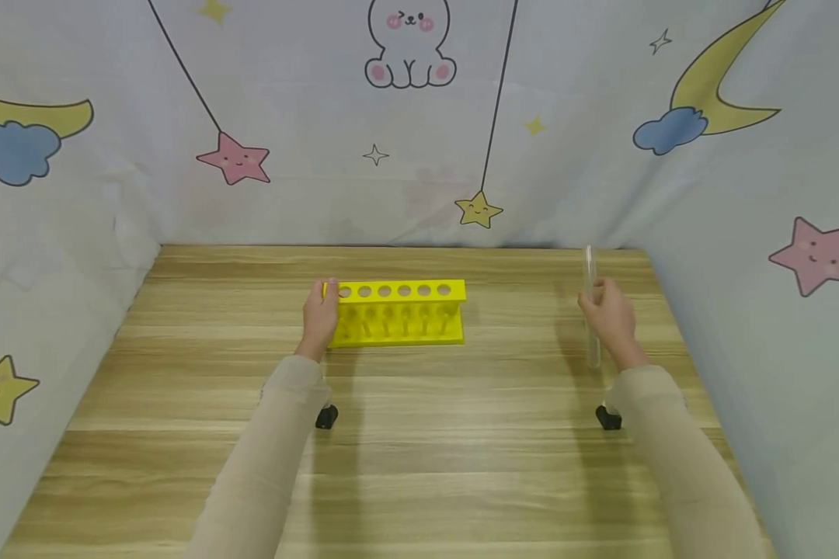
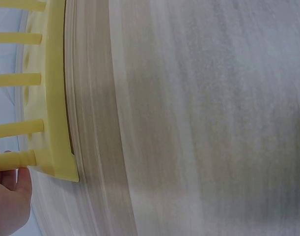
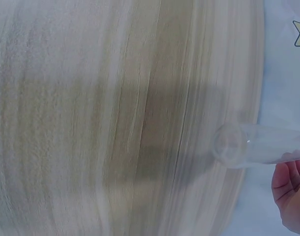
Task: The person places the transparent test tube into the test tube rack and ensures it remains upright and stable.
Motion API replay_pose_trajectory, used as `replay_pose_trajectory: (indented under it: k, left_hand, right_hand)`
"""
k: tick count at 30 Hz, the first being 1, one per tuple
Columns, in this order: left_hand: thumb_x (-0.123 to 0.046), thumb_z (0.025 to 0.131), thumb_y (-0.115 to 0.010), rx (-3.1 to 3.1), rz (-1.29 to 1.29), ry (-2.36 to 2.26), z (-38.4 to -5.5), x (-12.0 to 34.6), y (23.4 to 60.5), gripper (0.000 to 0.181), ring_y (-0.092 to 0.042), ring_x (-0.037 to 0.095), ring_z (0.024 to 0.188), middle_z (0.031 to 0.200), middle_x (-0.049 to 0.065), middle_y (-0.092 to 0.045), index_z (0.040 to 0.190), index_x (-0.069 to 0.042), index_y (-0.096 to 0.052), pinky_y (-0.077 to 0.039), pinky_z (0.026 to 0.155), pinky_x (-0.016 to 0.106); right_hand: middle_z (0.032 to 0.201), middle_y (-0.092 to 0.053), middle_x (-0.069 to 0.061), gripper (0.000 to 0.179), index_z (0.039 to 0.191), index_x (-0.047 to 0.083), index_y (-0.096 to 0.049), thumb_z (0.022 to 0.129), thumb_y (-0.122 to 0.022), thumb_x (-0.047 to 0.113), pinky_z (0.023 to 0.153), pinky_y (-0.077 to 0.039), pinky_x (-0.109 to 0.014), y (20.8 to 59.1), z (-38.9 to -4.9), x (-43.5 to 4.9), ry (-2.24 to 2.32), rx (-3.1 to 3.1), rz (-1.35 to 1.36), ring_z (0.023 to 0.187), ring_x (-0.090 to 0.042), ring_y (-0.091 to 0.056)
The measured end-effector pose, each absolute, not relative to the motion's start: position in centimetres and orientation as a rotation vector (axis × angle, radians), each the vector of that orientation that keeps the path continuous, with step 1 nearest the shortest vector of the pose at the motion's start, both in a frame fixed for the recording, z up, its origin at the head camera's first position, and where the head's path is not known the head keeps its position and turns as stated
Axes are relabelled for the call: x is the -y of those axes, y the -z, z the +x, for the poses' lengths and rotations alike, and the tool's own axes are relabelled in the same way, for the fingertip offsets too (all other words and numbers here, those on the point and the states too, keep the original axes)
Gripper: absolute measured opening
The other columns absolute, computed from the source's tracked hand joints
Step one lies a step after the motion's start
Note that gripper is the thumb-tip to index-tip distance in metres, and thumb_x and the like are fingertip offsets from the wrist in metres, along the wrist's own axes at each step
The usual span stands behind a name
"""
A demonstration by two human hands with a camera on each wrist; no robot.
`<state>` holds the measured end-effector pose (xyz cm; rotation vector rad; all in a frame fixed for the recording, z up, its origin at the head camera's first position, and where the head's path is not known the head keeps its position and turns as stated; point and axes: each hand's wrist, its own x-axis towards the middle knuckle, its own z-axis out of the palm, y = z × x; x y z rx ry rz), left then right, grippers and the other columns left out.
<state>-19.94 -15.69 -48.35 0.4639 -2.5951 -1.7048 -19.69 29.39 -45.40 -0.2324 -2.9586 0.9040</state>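
A yellow test tube rack (image 1: 398, 339) with a row of round holes in its top and a row of pegs below stands at the middle-left of the table. My left hand (image 1: 319, 317) grips its left end; in the left wrist view the fingers curl around the end by a yellow peg (image 2: 14, 161). Over at the right, my right hand (image 1: 610, 314) holds a clear test tube (image 1: 590, 268) upright between thumb and fingers. The right wrist view shows the tube's rounded lower end (image 3: 231, 145) sticking out from the hand. No tubes show in the rack.
The wood-grain table (image 1: 454, 450) runs up to a printed cloth (image 1: 308, 210) at the back and on both sides. Black wrist-camera parts (image 1: 326, 417) hang under both sleeves. Shadows of the arms fall on the tabletop.
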Motion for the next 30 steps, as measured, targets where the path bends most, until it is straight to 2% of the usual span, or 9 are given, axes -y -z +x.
replay_pose_trajectory:
  k: [8, 22, 25, 30]
  left_hand:
    - [-0.048, 0.093, -0.026, 2.604, 0.469, 1.719, -20.0, 15.7, 48.1, 0.049, -0.038, 0.026, 0.110, 0.123, 0.013, -0.044, 0.118, -0.009, -0.041, -0.031, 0.095, 0.042]
    - [-0.043, 0.095, -0.028, 2.590, 0.469, 1.723, -20.0, 15.7, 48.4, 0.042, -0.039, 0.027, 0.109, 0.121, 0.014, -0.046, 0.115, -0.009, -0.042, -0.031, 0.095, 0.041]
    - [-0.043, 0.094, -0.027, 2.587, 0.464, 1.721, -20.0, 15.7, 48.4, 0.043, -0.039, 0.027, 0.108, 0.120, 0.013, -0.046, 0.114, -0.008, -0.042, -0.031, 0.094, 0.041]
    - [-0.042, 0.095, -0.027, 2.582, 0.450, 1.727, -20.1, 15.8, 48.5, 0.043, -0.039, 0.026, 0.110, 0.120, 0.013, -0.046, 0.115, -0.007, -0.041, -0.031, 0.096, 0.041]
  right_hand:
    - [0.095, -0.057, -0.022, 0.044, 0.122, -0.004, -0.040, 0.089, -0.043, 0.026, 0.069, -0.043, -0.043, 45.1, -19.8, -28.9, -0.939, 2.902, -0.196, 0.082, -0.033, -0.054]
    - [0.094, -0.055, -0.022, 0.043, 0.120, -0.005, -0.039, 0.090, -0.043, 0.026, 0.076, -0.042, -0.046, 44.5, -20.0, -27.7, -1.065, 2.760, -0.098, 0.088, -0.035, -0.053]
    - [0.092, -0.055, -0.021, 0.039, 0.116, -0.004, -0.041, 0.090, -0.046, 0.024, 0.073, -0.042, -0.043, 44.3, -20.1, -27.4, -1.073, 2.714, -0.064, 0.084, -0.032, -0.053]
    - [0.084, -0.055, -0.016, 0.035, 0.113, -0.005, -0.043, 0.089, -0.047, 0.021, 0.065, -0.037, -0.031, 44.1, -20.4, -27.0, -1.075, 2.625, -0.026, 0.071, -0.017, -0.045]
